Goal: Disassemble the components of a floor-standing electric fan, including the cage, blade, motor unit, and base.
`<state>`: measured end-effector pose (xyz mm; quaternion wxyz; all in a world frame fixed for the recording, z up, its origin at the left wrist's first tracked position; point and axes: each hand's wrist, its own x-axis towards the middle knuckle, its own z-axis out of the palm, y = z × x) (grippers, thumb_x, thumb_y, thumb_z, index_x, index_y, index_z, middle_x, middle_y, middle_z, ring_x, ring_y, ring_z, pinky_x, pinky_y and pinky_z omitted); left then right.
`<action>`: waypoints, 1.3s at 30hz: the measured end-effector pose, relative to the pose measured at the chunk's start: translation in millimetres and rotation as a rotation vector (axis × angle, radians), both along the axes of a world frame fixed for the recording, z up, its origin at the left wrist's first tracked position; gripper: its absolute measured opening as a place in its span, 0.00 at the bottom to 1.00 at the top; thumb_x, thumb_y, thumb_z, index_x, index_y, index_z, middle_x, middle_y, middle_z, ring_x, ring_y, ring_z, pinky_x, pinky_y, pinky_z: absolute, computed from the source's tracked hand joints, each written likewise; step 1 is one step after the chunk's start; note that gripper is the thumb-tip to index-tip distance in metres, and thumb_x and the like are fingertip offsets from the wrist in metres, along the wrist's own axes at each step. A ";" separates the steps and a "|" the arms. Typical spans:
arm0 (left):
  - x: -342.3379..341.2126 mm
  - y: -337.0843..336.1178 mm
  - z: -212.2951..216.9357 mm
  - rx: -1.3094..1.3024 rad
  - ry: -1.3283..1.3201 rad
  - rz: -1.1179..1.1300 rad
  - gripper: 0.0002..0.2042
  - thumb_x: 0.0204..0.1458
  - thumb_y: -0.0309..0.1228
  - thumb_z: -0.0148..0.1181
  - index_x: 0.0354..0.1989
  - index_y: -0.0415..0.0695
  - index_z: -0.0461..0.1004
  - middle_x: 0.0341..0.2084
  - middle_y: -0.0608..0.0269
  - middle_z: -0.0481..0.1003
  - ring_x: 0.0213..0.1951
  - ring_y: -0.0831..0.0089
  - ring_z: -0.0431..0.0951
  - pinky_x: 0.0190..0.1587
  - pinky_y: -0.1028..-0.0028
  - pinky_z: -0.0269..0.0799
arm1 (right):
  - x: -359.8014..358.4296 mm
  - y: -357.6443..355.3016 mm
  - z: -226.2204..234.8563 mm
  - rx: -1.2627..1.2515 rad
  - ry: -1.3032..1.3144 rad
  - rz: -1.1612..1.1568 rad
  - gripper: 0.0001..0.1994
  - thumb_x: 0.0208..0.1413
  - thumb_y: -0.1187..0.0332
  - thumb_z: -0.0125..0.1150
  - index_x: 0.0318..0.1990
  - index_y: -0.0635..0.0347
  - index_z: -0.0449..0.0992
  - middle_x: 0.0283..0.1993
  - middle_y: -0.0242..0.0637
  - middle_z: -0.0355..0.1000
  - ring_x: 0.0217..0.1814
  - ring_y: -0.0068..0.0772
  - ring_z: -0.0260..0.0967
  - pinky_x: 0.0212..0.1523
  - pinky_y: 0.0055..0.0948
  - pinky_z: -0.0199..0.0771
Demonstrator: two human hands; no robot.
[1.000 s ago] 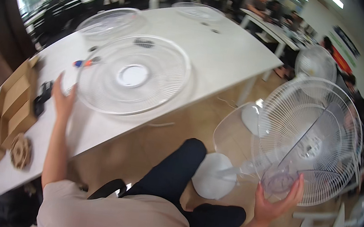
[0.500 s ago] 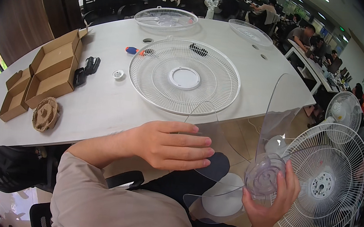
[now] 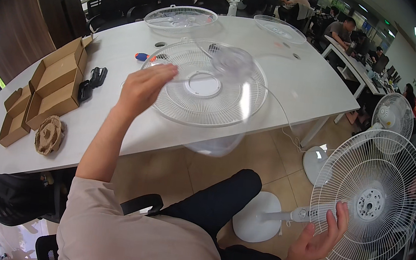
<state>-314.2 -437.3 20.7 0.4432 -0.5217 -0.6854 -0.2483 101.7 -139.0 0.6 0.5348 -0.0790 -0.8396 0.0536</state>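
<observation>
My left hand (image 3: 144, 89) is raised over the white table (image 3: 308, 85) and grips one lobe of a clear plastic fan blade (image 3: 229, 60), which is blurred. The blade hangs above a white wire fan grille (image 3: 231, 109) lying flat on the table. My right hand (image 3: 317, 240) is open and empty, palm up, just in front of the rear grille of a white pedestal fan (image 3: 369, 198) standing on the floor to my right. The fan's motor hub is bare, and its round base (image 3: 253, 223) sits by my knee.
Two more grilles (image 3: 180, 18) (image 3: 279, 29) lie at the table's far side. Open cardboard boxes (image 3: 56, 84), a cardboard disc (image 3: 50, 134), a black object (image 3: 90, 83) and a blue-orange screwdriver (image 3: 141, 56) are on the left. Another fan (image 3: 394, 115) stands behind. People sit at far desks.
The clear blade has passed from my right hand to my left, which has lifted it up over the table's grille. My right hand has opened and stays low by the pedestal fan.
</observation>
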 end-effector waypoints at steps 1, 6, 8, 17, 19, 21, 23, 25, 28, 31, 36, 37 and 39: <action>-11.9 -3.6 -7.2 -0.003 0.002 0.000 0.11 0.55 0.22 0.66 0.47 0.42 0.82 0.45 0.57 0.85 0.48 0.57 0.86 0.52 0.63 0.84 | 1.8 2.9 -7.8 -0.061 0.020 -0.006 0.19 0.62 0.63 0.61 0.55 0.67 0.74 0.64 0.57 0.71 0.69 0.63 0.66 0.67 0.56 0.65; -51.2 -7.5 -37.8 -0.072 -0.205 0.158 0.11 0.58 0.24 0.65 0.49 0.46 0.82 0.44 0.56 0.85 0.44 0.55 0.86 0.44 0.63 0.84 | 17.6 4.9 -36.5 -0.215 -0.007 -0.050 0.15 0.62 0.68 0.60 0.51 0.68 0.76 0.63 0.54 0.71 0.67 0.59 0.67 0.64 0.52 0.67; -59.3 -8.0 -48.6 -0.105 -0.228 0.170 0.10 0.59 0.25 0.65 0.48 0.45 0.82 0.43 0.55 0.85 0.44 0.55 0.86 0.44 0.63 0.84 | 24.4 5.0 -46.1 -0.255 -0.002 -0.053 0.14 0.61 0.69 0.60 0.50 0.68 0.77 0.63 0.54 0.71 0.66 0.57 0.68 0.63 0.50 0.67; -62.1 -7.2 -44.8 -0.259 -0.528 0.194 0.10 0.60 0.27 0.64 0.48 0.43 0.85 0.45 0.51 0.84 0.46 0.52 0.85 0.50 0.61 0.81 | 50.1 2.3 -89.5 -0.431 -0.033 -0.174 0.13 0.60 0.75 0.58 0.50 0.71 0.79 0.62 0.53 0.72 0.65 0.54 0.69 0.66 0.49 0.67; -65.5 -12.5 -43.8 -0.297 -0.626 0.192 0.11 0.59 0.26 0.64 0.49 0.43 0.85 0.46 0.49 0.84 0.49 0.52 0.84 0.54 0.61 0.79 | 52.1 2.2 -96.3 -0.500 -0.042 -0.197 0.11 0.61 0.76 0.58 0.49 0.72 0.79 0.61 0.53 0.72 0.65 0.52 0.69 0.66 0.48 0.67; -76.0 -12.6 -40.4 -0.523 -0.640 0.172 0.13 0.58 0.30 0.66 0.50 0.42 0.84 0.50 0.47 0.82 0.55 0.51 0.80 0.59 0.60 0.75 | 55.6 -2.5 -106.5 -0.523 -0.060 -0.201 0.11 0.63 0.76 0.57 0.50 0.72 0.79 0.62 0.52 0.72 0.66 0.51 0.69 0.67 0.47 0.66; -73.8 -0.2 -38.1 -0.549 -0.742 0.160 0.14 0.57 0.32 0.68 0.50 0.41 0.84 0.51 0.48 0.82 0.56 0.51 0.80 0.60 0.60 0.74 | 67.6 0.5 -113.0 -0.544 -0.071 -0.239 0.11 0.66 0.77 0.57 0.51 0.71 0.79 0.63 0.51 0.72 0.67 0.50 0.69 0.69 0.46 0.66; -87.8 16.6 -43.9 -0.578 -0.812 0.072 0.17 0.55 0.36 0.71 0.50 0.41 0.84 0.51 0.49 0.82 0.55 0.52 0.80 0.60 0.62 0.73 | 84.8 0.2 -111.7 -0.580 -0.060 -0.295 0.10 0.64 0.78 0.58 0.49 0.70 0.80 0.61 0.51 0.74 0.65 0.50 0.71 0.67 0.44 0.68; -89.7 22.3 -52.6 -0.496 -0.704 0.030 0.18 0.55 0.34 0.72 0.52 0.39 0.82 0.52 0.50 0.81 0.55 0.54 0.80 0.61 0.61 0.73 | 89.6 12.0 -94.9 -0.493 -0.052 -0.403 0.09 0.59 0.78 0.63 0.46 0.67 0.82 0.56 0.48 0.78 0.61 0.49 0.74 0.64 0.41 0.70; -65.1 3.1 -36.4 -0.474 -0.506 0.025 0.18 0.55 0.23 0.69 0.54 0.39 0.79 0.54 0.51 0.81 0.60 0.54 0.79 0.64 0.61 0.71 | 75.8 28.8 -85.9 -0.476 0.053 -0.340 0.10 0.55 0.78 0.67 0.45 0.65 0.83 0.54 0.47 0.79 0.59 0.48 0.75 0.62 0.40 0.71; 47.8 103.8 17.7 -0.463 -0.591 -0.330 0.17 0.53 0.20 0.68 0.53 0.37 0.80 0.53 0.50 0.81 0.59 0.52 0.79 0.64 0.60 0.70 | 112.1 58.7 -64.0 -0.424 0.220 -0.523 0.09 0.56 0.78 0.67 0.45 0.64 0.82 0.53 0.45 0.79 0.58 0.46 0.76 0.61 0.38 0.72; 64.8 119.3 20.9 -0.501 -0.567 -0.390 0.17 0.52 0.21 0.69 0.52 0.38 0.80 0.53 0.50 0.81 0.58 0.51 0.79 0.63 0.60 0.71 | 117.2 58.1 -62.5 -0.427 0.225 -0.534 0.09 0.56 0.78 0.67 0.45 0.64 0.82 0.53 0.45 0.79 0.58 0.46 0.76 0.61 0.38 0.72; 90.8 159.9 16.8 -0.543 -0.567 -0.518 0.16 0.52 0.22 0.69 0.51 0.38 0.81 0.53 0.49 0.81 0.57 0.50 0.79 0.62 0.59 0.72 | 126.1 62.9 -56.3 -0.427 0.270 -0.589 0.10 0.57 0.77 0.67 0.46 0.64 0.82 0.53 0.44 0.79 0.56 0.45 0.77 0.59 0.37 0.74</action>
